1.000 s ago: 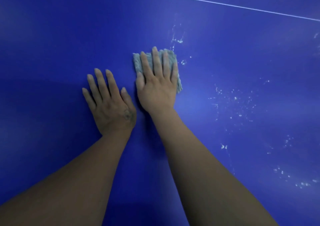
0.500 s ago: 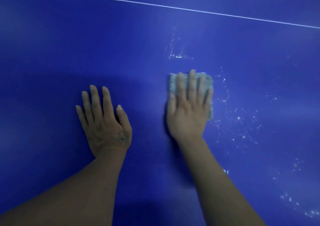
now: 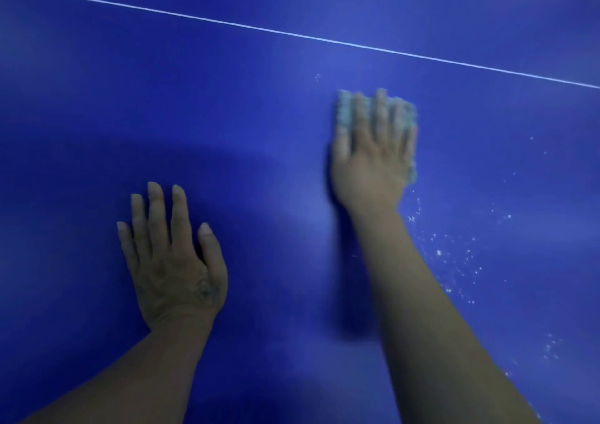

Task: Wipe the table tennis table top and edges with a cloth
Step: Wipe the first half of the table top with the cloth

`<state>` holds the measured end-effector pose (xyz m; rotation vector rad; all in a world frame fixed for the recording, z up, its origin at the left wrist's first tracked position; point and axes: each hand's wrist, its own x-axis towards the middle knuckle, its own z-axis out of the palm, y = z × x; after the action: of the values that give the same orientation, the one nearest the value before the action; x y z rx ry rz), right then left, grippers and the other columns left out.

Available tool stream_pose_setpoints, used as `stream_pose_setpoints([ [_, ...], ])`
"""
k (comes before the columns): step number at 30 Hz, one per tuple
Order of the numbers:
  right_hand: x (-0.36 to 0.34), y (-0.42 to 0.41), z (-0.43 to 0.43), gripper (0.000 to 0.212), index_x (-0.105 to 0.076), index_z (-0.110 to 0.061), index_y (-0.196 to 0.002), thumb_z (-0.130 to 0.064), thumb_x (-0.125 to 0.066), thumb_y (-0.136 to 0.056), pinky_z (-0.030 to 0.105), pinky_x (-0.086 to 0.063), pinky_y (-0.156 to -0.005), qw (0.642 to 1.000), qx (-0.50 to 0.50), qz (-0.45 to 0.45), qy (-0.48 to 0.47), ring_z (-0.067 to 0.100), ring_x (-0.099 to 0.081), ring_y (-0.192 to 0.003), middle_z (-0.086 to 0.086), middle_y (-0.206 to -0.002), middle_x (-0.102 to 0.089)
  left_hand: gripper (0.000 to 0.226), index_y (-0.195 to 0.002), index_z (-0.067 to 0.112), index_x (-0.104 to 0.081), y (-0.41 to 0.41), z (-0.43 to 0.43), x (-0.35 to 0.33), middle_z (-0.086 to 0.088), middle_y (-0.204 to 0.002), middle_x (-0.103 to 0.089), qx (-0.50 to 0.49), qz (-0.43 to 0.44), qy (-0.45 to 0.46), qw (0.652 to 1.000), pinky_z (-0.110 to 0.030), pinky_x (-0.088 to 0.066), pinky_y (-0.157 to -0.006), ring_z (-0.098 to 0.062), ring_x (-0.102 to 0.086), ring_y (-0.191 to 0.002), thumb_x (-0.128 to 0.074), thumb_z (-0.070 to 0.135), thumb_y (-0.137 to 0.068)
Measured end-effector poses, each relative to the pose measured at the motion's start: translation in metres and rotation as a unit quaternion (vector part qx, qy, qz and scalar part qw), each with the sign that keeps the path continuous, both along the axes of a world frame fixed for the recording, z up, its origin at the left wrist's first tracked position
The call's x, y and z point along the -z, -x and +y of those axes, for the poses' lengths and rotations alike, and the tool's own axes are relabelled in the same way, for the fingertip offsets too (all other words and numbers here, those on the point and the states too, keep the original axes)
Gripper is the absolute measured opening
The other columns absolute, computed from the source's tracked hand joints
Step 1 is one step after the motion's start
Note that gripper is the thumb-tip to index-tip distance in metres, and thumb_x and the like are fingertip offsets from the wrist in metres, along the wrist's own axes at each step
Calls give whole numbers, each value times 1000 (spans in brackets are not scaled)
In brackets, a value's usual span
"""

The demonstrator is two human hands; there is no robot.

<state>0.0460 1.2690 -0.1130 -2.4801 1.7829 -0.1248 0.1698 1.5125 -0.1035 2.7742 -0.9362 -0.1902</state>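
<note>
Right hand [image 3: 373, 160], flat with fingers straight, has pushed the cloth [image 3: 343, 111] toward 1 o'clock, over the white smear, which no longer shows. Left hand [image 3: 172, 261] lies flat at 7, holding nothing. Specks [image 3: 454, 261] remain at 4. Blue desk [image 3: 97, 98], white line [image 3: 292, 35] at 12. No room in view.

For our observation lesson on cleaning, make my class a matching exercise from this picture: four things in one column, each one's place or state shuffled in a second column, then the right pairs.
Column A
1. left hand
2. cloth
3. white line
4. white specks

Column B
a. slants across the far part of the table
b. lies flat on the table, holding nothing
c. pressed under the right hand
d. scattered at the right of the view

Pairs: 1-b, 2-c, 3-a, 4-d
</note>
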Motion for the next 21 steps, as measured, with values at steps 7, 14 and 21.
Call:
stream_pose_setpoints([
  [7, -7, 3, 41, 65, -14, -27, -172, -47, -19, -111, 57, 2, -132, 999, 36, 8, -35, 32, 2, -167, 5, -181, -3, 66, -171, 14, -25, -1, -1, -2, -8, -180, -12, -6, 7, 3, 1000, -54, -2, -135, -27, -2, -168, -30, 39, -109],
  [14, -6, -127, 64, 62, -34, -33, -167, -48, -28, -107, 54, -2, -132, 987, -147, -57, -29, 26, -10, -166, 1, -178, -21, 68, -171, 14, -23, -3, 2, 6, -7, -181, -10, 1, -10, -9, 1000, -53, -2, -135, -24, 0, -168, -28, 41, -109],
  [21, 1, -62, -52, 63, -20, -33, -171, -48, -17, -109, 53, 2, -133, 999, -32, 2, -42, 30, -5, -167, 3, -180, -13, 68, -172, 16, -20, -1, 1, 4, -4, -181, -5, -1, 5, -5, 1000, -49, 4, -135, -20, 6, -168, -26, 43, -110],
])
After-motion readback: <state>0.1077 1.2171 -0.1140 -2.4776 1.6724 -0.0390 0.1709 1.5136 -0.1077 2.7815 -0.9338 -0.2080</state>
